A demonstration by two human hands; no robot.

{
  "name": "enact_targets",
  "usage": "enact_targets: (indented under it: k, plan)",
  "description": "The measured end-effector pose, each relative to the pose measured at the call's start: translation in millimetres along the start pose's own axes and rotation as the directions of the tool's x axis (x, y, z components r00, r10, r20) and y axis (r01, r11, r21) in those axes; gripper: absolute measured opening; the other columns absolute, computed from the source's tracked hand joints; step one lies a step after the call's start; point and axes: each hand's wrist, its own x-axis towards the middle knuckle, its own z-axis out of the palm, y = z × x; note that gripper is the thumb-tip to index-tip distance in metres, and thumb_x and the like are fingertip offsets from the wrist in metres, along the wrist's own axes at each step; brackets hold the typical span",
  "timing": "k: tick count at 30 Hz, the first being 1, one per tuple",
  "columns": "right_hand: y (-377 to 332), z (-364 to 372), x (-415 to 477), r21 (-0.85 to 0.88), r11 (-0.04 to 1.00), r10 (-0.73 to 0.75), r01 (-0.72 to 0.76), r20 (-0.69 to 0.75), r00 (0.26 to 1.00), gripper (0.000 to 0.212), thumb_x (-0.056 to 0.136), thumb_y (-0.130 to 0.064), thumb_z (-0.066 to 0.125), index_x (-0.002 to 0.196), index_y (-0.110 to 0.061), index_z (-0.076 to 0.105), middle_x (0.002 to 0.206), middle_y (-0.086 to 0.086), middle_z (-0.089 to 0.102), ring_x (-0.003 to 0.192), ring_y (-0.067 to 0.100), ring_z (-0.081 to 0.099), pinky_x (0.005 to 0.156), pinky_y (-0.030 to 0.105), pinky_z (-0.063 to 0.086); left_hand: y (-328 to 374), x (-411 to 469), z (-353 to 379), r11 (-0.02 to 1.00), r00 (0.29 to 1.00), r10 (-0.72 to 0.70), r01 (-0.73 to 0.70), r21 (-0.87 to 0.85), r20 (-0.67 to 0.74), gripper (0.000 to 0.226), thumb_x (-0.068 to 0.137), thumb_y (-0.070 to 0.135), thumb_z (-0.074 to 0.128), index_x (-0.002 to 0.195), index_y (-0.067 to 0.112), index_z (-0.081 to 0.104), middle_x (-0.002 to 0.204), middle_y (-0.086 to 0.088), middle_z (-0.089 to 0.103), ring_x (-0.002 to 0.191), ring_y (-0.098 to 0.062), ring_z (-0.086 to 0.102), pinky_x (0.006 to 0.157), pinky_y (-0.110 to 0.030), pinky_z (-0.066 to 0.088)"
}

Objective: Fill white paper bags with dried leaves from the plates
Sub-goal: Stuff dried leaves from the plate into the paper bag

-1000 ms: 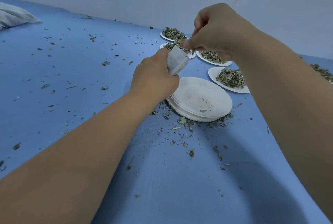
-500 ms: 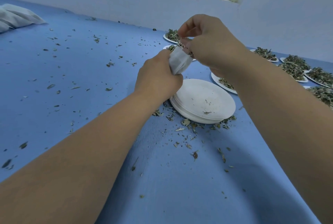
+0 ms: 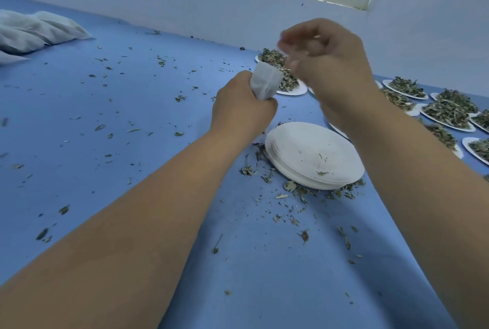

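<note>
My left hand (image 3: 242, 109) grips a small white paper bag (image 3: 265, 82) by its lower part, its top pointing up above my fist. My right hand (image 3: 328, 64) hovers just right of and above the bag, apart from it, blurred, fingers loosely curled; whether it holds any leaves I cannot tell. A plate of dried leaves (image 3: 287, 82) lies right behind the bag. More plates heaped with dried leaves (image 3: 447, 112) line the right side.
A stack of empty white plates (image 3: 315, 155) sits below my hands, with leaf crumbs around it. Filled white bags (image 3: 34, 32) lie at the far left. Leaf bits are scattered over the blue table (image 3: 132, 106). A pale wall runs along the back.
My right hand has let go of the bag's top and lifted up and to the right. My left hand keeps hold of the bag. The view has shifted, showing more plates at right.
</note>
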Motion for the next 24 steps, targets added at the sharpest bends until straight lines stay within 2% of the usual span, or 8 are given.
enact_targets:
  k: [2, 5, 8, 10, 12, 16, 21, 24]
  plan:
    - [1, 4, 1, 0.047, 0.998, 0.048, -0.046, -0.043, 0.998, 0.03, 0.086, 0.002, 0.062, 0.103, -0.021, 0.067, 0.119, -0.001, 0.072, 0.109, 0.006, 0.067, 0.084, 0.026, 0.051, 2, 2, -9, 0.981, 0.993, -0.109, 0.099, -0.169, -0.046, 0.021, 0.08, 0.025, 0.069, 0.079, 0.014, 0.051, 0.07, 0.006, 0.05, 0.062, -0.015, 0.047, 0.057, -0.028, 0.039]
    - [9, 26, -13, -0.248, 0.963, 0.182, -0.106, 0.304, 0.935, 0.04, 0.088, -0.016, 0.073, 0.123, -0.032, 0.06, 0.128, -0.015, 0.061, 0.115, -0.004, 0.058, 0.09, 0.018, 0.048, 5, 7, -38, 0.849, 0.945, -0.317, 0.246, -0.468, -0.079, 0.013, 0.08, 0.023, 0.072, 0.085, 0.019, 0.061, 0.077, 0.004, 0.064, 0.069, -0.016, 0.062, 0.064, -0.03, 0.05]
    - [13, 73, -24, -0.178, 0.977, 0.175, -0.117, 0.358, 0.917, 0.051, 0.086, -0.025, 0.079, 0.129, -0.034, 0.054, 0.123, -0.016, 0.065, 0.107, -0.003, 0.066, 0.088, 0.024, 0.057, -8, 13, -75, 0.738, 0.923, -0.383, 0.282, -0.613, -0.036, 0.012, 0.082, 0.022, 0.072, 0.091, 0.018, 0.064, 0.082, -0.001, 0.068, 0.076, -0.02, 0.069, 0.069, -0.036, 0.057]
    - [11, 111, -26, -0.056, 0.982, 0.186, -0.178, 0.355, 0.916, 0.043, 0.088, -0.02, 0.077, 0.124, -0.029, 0.055, 0.117, -0.008, 0.072, 0.098, 0.011, 0.074, 0.087, 0.045, 0.061, -20, 16, -105, 0.689, 0.92, -0.392, 0.291, -0.663, -0.004, 0.018, 0.083, 0.023, 0.074, 0.095, 0.014, 0.065, 0.088, -0.006, 0.069, 0.081, -0.027, 0.07, 0.078, -0.049, 0.06]
    - [9, 152, -25, 0.001, 0.984, 0.167, -0.18, 0.365, 0.916, 0.037, 0.087, -0.016, 0.077, 0.117, -0.028, 0.057, 0.11, -0.005, 0.076, 0.091, 0.019, 0.076, 0.085, 0.054, 0.061, -34, 16, -139, 0.669, 0.914, -0.406, 0.286, -0.686, -0.015, 0.023, 0.083, 0.024, 0.076, 0.099, 0.012, 0.064, 0.091, -0.008, 0.068, 0.081, -0.032, 0.07, 0.077, -0.056, 0.059]
    - [-3, 235, -18, 0.059, 0.986, 0.129, -0.157, 0.334, 0.934, 0.033, 0.083, -0.02, 0.078, 0.109, -0.028, 0.06, 0.089, -0.005, 0.078, 0.079, 0.018, 0.077, 0.078, 0.047, 0.063, -66, 17, -209, 0.702, 0.92, -0.381, 0.227, -0.675, -0.087, 0.041, 0.075, 0.035, 0.081, 0.105, 0.016, 0.061, 0.095, -0.005, 0.069, 0.087, -0.035, 0.073, 0.074, -0.055, 0.059]
    - [-17, 325, -1, 0.156, 0.966, 0.135, -0.206, 0.377, 0.916, 0.027, 0.085, -0.016, 0.075, 0.106, -0.025, 0.06, 0.081, -0.005, 0.078, 0.076, 0.018, 0.076, 0.074, 0.039, 0.064, -102, 14, -280, 0.747, 0.889, -0.4, 0.174, -0.641, -0.225, 0.094, 0.063, 0.072, 0.072, 0.137, 0.019, 0.05, 0.132, -0.002, 0.062, 0.119, -0.023, 0.064, 0.101, -0.05, 0.051]
    - [-23, 369, 14, 0.22, 0.945, 0.147, -0.241, 0.373, 0.916, 0.027, 0.085, -0.015, 0.076, 0.106, -0.021, 0.06, 0.085, -0.003, 0.078, 0.079, 0.016, 0.076, 0.074, 0.038, 0.065, -128, 14, -308, 0.686, 0.785, -0.48, 0.057, -0.726, -0.392, 0.057, 0.092, 0.066, 0.048, 0.126, 0.021, 0.056, 0.132, 0.001, 0.059, 0.124, -0.014, 0.055, 0.109, -0.042, 0.041]
